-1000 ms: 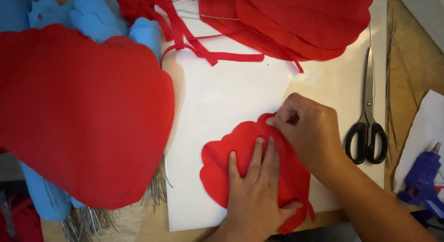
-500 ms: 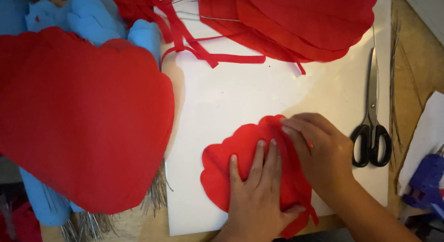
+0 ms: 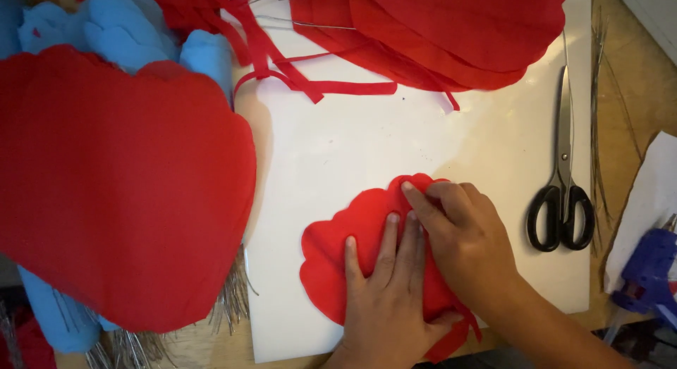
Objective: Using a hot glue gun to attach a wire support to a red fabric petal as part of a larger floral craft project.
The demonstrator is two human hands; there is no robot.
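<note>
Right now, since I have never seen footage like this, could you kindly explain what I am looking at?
One camera on a person's head looks down at their two bare hands; there is no machine. The left hand lies flat on a small scalloped red paper piece, while the right hand presses its upper edge. This rests on a white board. Black-handled scissors lie to the right, with a blue glue gun beyond. A large red paper shape and blue paper sit to the left, more red sheets above.
</note>
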